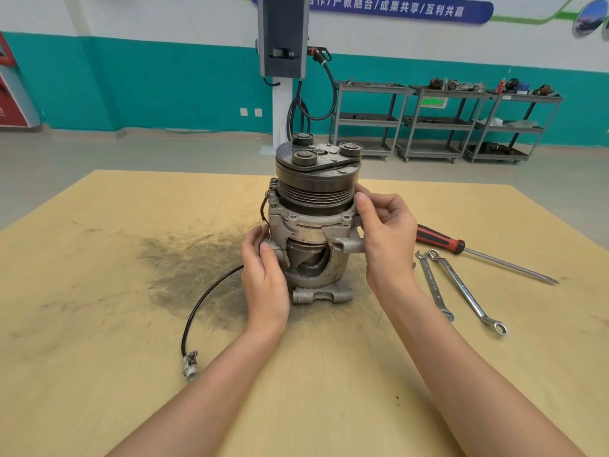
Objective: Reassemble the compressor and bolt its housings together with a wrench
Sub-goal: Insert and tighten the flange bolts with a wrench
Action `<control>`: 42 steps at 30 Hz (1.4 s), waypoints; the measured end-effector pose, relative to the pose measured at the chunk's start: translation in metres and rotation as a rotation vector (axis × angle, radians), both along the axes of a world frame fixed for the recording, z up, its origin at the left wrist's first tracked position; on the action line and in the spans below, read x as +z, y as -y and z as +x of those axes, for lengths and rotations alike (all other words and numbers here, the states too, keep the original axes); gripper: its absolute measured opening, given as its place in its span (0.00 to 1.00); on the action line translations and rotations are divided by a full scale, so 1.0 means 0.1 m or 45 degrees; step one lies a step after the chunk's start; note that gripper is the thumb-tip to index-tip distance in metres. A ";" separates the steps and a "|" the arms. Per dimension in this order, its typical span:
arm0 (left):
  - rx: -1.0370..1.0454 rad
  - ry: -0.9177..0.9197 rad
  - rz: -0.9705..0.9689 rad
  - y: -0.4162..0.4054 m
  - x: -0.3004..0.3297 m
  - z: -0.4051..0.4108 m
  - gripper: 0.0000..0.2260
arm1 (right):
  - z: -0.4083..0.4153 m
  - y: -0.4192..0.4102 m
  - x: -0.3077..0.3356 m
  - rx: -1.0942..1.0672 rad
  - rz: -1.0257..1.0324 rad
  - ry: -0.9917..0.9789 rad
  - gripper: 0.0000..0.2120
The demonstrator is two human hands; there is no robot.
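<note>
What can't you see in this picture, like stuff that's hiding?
All in the head view:
- Far side of the compressor: turned away.
- Left hand fingertips: curled behind the housing.
- Size marks on the two wrenches: too small.
- Parts on the grey carts: too far, blurry.
- Blue banner: cut by the top edge.

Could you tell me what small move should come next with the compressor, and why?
Probably reach the right hand to a wrench. Both hands, the left hand too, hold the upright compressor, its housings look seated, and both wrenches lie untouched on the table.
</note>
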State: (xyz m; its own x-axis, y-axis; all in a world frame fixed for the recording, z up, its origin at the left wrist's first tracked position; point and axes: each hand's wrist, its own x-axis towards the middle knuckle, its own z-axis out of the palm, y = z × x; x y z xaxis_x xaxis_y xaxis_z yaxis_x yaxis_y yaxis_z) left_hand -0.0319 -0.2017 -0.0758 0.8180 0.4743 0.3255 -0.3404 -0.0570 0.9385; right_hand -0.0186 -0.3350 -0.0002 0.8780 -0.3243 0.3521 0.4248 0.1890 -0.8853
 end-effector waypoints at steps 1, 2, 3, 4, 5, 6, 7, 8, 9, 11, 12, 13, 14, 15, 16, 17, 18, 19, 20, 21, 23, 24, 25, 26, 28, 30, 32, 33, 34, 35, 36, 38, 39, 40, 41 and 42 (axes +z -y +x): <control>0.002 -0.002 -0.002 0.00 0.00 0.00 0.15 | 0.00 -0.01 0.01 -0.008 0.020 -0.008 0.03; 0.003 -0.003 -0.007 0.00 0.01 -0.01 0.15 | 0.00 -0.01 0.01 -0.015 0.027 -0.014 0.04; 0.004 -0.006 -0.012 0.01 0.01 -0.01 0.15 | 0.00 -0.02 0.01 -0.011 0.028 -0.022 0.04; 0.007 -0.008 -0.014 0.01 0.02 -0.01 0.15 | 0.00 -0.02 -0.01 -0.003 0.009 -0.020 0.04; 0.010 -0.010 -0.012 0.01 0.02 -0.02 0.15 | -0.01 -0.01 -0.03 -0.005 -0.031 -0.008 0.02; 0.010 -0.012 -0.008 0.01 0.02 -0.01 0.15 | -0.02 -0.01 -0.04 -0.020 -0.081 0.015 0.03; 0.008 -0.014 -0.005 0.00 0.02 -0.01 0.15 | -0.03 -0.01 -0.06 -0.035 -0.124 0.039 0.06; 0.005 -0.016 -0.002 0.01 0.01 0.00 0.15 | -0.03 -0.02 -0.07 -0.052 -0.143 0.050 0.07; 0.007 -0.016 0.001 0.01 0.01 0.00 0.15 | -0.03 -0.02 -0.06 -0.064 -0.139 0.049 0.07; 0.018 -0.004 0.000 0.01 0.01 0.00 0.15 | -0.01 -0.03 -0.04 -0.063 -0.085 0.023 0.04; 0.021 0.004 -0.004 0.01 0.02 0.00 0.14 | 0.01 -0.03 -0.03 -0.054 -0.053 0.009 0.03; 0.020 0.010 -0.008 0.01 0.02 0.00 0.14 | 0.02 -0.03 -0.02 -0.048 -0.032 0.000 0.04; 0.018 0.014 -0.008 0.01 0.02 0.00 0.14 | 0.03 -0.02 -0.02 -0.040 -0.026 -0.003 0.04; 0.016 0.018 -0.008 0.02 0.02 0.00 0.13 | 0.04 -0.01 -0.03 -0.032 -0.033 0.001 0.03; 0.014 0.019 -0.011 0.02 0.02 0.00 0.13 | 0.03 0.00 -0.04 -0.026 -0.052 0.009 0.01; 0.011 0.019 -0.013 0.01 0.02 0.00 0.13 | 0.03 0.01 -0.05 -0.024 -0.076 0.020 0.02; 0.010 0.020 -0.014 0.01 0.03 0.00 0.13 | 0.02 0.01 -0.06 -0.023 -0.094 0.029 0.04; 0.010 0.024 -0.015 0.01 0.03 0.00 0.13 | 0.02 0.02 -0.06 -0.024 -0.100 0.034 0.05; 0.011 0.029 -0.014 0.02 0.03 0.00 0.13 | 0.01 0.02 -0.05 -0.030 -0.098 0.037 0.05; 0.012 0.032 -0.013 0.02 0.03 -0.01 0.13 | 0.01 0.02 -0.04 -0.037 -0.090 0.034 0.05; 0.011 0.035 -0.013 0.02 0.03 -0.01 0.12 | 0.02 0.00 -0.02 -0.030 -0.040 0.012 0.03; 0.008 0.035 -0.014 0.02 0.03 -0.01 0.12 | 0.02 -0.01 0.00 -0.025 -0.011 0.002 0.03; 0.005 0.034 -0.015 0.02 0.03 -0.02 0.12 | 0.03 -0.01 0.01 -0.027 0.004 -0.002 0.04; 0.001 0.033 -0.016 0.02 0.03 -0.01 0.12 | 0.03 -0.01 0.01 -0.032 0.006 -0.003 0.04; -0.002 0.034 -0.017 0.02 0.03 -0.02 0.12 | 0.03 0.00 -0.02 -0.032 -0.029 0.006 0.01; 0.001 0.037 -0.010 0.02 0.03 -0.02 0.12 | 0.01 0.01 -0.05 -0.030 -0.074 0.027 0.03; 0.003 0.038 -0.004 0.02 0.04 -0.02 0.11 | 0.01 0.01 -0.06 -0.027 -0.074 0.039 0.03; 0.004 0.037 -0.002 0.02 0.04 -0.02 0.11 | 0.01 0.01 -0.05 -0.021 -0.067 0.039 0.03; 0.004 0.037 0.000 0.02 0.04 -0.03 0.11 | 0.02 0.01 -0.03 -0.014 -0.057 0.035 0.03; 0.003 0.036 0.001 0.02 0.04 -0.02 0.11 | 0.03 0.01 -0.01 -0.004 -0.041 0.029 0.04; 0.001 0.035 0.003 0.02 0.04 -0.02 0.11 | 0.03 0.01 0.01 0.005 -0.029 0.021 0.05; -0.001 0.036 0.013 0.02 0.04 -0.02 0.11 | 0.03 0.03 0.01 0.014 -0.030 0.012 0.04; 0.002 0.039 0.017 0.02 0.04 -0.03 0.11 | 0.03 0.03 0.00 0.016 -0.039 0.010 0.04; 0.005 0.042 0.019 0.01 0.04 -0.03 0.11 | 0.02 0.04 -0.02 0.015 -0.059 0.008 0.02; 0.009 0.043 0.018 0.01 0.04 -0.03 0.11 | 0.01 0.04 -0.05 0.015 -0.088 0.008 0.01; 0.010 0.042 0.016 0.01 0.04 -0.03 0.11 | 0.01 0.05 -0.07 0.016 -0.121 0.016 0.02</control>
